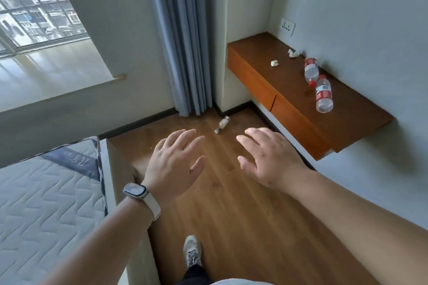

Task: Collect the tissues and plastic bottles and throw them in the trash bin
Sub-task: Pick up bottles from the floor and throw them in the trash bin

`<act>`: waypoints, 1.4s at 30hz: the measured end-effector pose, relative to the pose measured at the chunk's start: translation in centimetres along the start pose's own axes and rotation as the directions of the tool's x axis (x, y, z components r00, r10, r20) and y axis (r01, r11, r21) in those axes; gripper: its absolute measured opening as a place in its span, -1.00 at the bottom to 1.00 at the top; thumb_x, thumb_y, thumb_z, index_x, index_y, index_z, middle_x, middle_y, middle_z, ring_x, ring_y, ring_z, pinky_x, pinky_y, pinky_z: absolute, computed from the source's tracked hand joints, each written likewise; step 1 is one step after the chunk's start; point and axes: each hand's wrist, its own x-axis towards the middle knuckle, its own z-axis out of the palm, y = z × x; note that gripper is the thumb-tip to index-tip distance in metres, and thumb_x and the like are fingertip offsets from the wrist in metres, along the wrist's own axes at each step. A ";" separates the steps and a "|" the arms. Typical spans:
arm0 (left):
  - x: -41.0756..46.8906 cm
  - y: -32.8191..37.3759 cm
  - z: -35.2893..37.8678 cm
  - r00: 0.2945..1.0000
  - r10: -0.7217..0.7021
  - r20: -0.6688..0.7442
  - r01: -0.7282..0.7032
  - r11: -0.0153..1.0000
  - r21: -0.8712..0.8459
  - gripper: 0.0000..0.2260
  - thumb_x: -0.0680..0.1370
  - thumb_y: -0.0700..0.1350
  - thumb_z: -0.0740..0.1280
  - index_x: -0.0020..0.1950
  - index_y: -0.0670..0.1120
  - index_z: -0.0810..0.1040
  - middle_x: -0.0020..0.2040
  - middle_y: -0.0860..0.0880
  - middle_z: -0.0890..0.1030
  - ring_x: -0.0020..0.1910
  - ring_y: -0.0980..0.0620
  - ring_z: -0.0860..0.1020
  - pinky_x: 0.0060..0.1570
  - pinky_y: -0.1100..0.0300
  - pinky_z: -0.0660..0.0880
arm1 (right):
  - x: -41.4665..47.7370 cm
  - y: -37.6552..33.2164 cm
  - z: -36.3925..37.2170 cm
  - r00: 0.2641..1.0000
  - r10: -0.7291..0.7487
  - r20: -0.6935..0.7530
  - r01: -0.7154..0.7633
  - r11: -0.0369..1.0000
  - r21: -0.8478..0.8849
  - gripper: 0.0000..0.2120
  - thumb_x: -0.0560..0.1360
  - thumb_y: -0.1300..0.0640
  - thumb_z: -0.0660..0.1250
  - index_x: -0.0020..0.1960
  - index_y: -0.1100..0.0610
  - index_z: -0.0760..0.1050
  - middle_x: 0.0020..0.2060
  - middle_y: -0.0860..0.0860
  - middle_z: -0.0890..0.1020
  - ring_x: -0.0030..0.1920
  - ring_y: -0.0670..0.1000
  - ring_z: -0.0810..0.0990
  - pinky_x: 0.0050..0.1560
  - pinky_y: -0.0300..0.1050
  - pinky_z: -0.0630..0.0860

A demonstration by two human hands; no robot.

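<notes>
Two clear plastic bottles with red labels lie on a wall-mounted wooden shelf [266, 62] at the right: the far bottle [311, 71] and the near bottle [324, 95]. Two crumpled white tissues rest on the same shelf, one small tissue [274, 63] toward the middle and one tissue [293, 53] by the wall. A third crushed bottle [222, 124] lies on the floor near the corner. My left hand [172, 164] and my right hand [269, 157] hover over the floor with fingers spread, holding nothing, short of the shelf. No trash bin is in view.
A bare quilted mattress [44, 196] fills the lower left. A grey-blue curtain [183, 37] hangs in the corner beside a window ledge [53, 78]. Wooden floor [231, 215] runs between bed and shelf. My shoe [192, 251] shows at the bottom. A wall socket [287, 26] sits above the shelf.
</notes>
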 end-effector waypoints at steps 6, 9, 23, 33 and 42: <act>6.3 -8.3 0.6 0.998 0.059 -0.025 -0.060 0.997 -0.048 -0.58 0.55 0.13 0.22 0.36 0.00 0.49 0.35 0.00 0.50 0.36 -0.10 0.42 0.25 -0.10 0.42 | 7.4 -1.6 -0.4 0.996 0.085 -0.013 -0.085 0.995 -0.044 -0.53 0.55 -0.14 0.12 0.31 0.10 0.47 0.23 0.10 0.54 0.23 0.14 0.49 0.18 0.09 0.48; 9.3 -10.8 1.3 0.993 0.117 0.009 -0.117 0.992 -0.049 -0.58 0.56 0.13 0.22 0.36 0.00 0.49 0.35 0.00 0.50 0.36 -0.09 0.41 0.24 -0.10 0.42 | 9.8 -2.3 -0.1 0.991 0.131 -0.018 -0.132 0.990 -0.056 -0.54 0.56 -0.14 0.12 0.32 0.09 0.46 0.24 0.10 0.53 0.24 0.13 0.49 0.19 0.07 0.48; 20.8 -12.5 6.9 0.957 0.274 0.099 -0.262 0.958 -0.119 -0.57 0.54 0.13 0.18 0.33 -0.03 0.51 0.30 -0.01 0.54 0.31 -0.11 0.46 0.18 -0.08 0.46 | 16.5 3.7 4.1 0.931 0.346 0.115 -0.346 0.938 -0.022 -0.49 0.55 -0.18 0.06 0.36 0.07 0.43 0.27 0.05 0.50 0.25 0.12 0.46 0.20 0.07 0.46; 33.1 -14.6 12.3 0.948 0.209 0.242 -0.204 0.978 -0.047 -0.57 0.53 0.13 0.18 0.35 0.02 0.46 0.30 0.00 0.52 0.30 -0.10 0.46 0.21 -0.07 0.45 | 26.4 14.2 9.7 0.920 0.331 0.212 -0.355 0.931 0.089 -0.49 0.53 -0.18 0.04 0.33 0.08 0.43 0.24 0.03 0.50 0.22 0.12 0.46 0.15 0.08 0.46; 44.3 -14.0 18.1 0.947 0.119 0.298 -0.119 0.993 -0.016 -0.59 0.57 0.09 0.28 0.39 0.01 0.45 0.35 0.00 0.49 0.35 -0.10 0.41 0.25 -0.08 0.39 | 33.2 24.4 13.6 0.894 0.331 0.301 -0.377 0.920 0.107 -0.48 0.56 -0.20 0.03 0.41 0.03 0.33 0.34 0.00 0.40 0.31 0.09 0.37 0.25 0.07 0.40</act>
